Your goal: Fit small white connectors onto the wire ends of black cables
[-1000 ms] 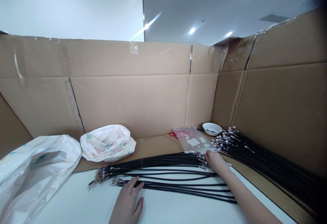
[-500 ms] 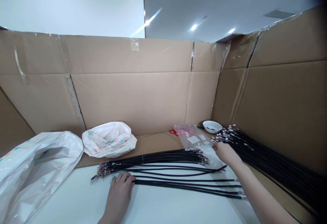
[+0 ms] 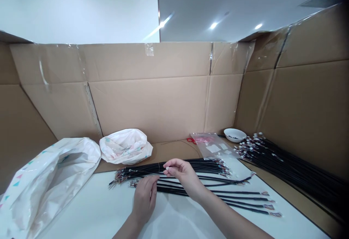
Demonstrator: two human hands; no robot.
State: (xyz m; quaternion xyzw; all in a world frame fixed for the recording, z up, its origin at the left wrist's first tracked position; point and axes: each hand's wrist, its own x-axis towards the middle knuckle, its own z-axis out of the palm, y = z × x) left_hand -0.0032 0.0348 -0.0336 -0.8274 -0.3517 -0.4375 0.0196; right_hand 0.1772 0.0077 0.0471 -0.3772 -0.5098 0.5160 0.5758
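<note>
My right hand (image 3: 185, 179) is raised over the black cables, a small white piece (image 3: 167, 168), perhaps a plastic connector, pinched between its thumb and fingertips. Below and to the left, my left hand (image 3: 144, 195) lies across the left ends of several separate black cables (image 3: 226, 198), its fingers curled over them. Frayed coloured wires stick out at both ends of these cables. Just behind lies a tied bundle of black cables (image 3: 203, 164), also with bare coloured wire ends. Part of the cables is hidden under both hands.
A clear plastic bag (image 3: 218, 149) with white pieces, red-handled scissors (image 3: 191, 140) and a white bowl (image 3: 235, 135) of small dark pieces stand behind. At right lies a large cable pile (image 3: 294, 173) with white tips. Two white bags (image 3: 68, 181) are at left; cardboard walls (image 3: 152, 104) surround the table.
My right hand has come left from the white-tipped cable pile to beside my left hand, with a small white piece now visible in its fingers. My left hand stays at the cable ends.
</note>
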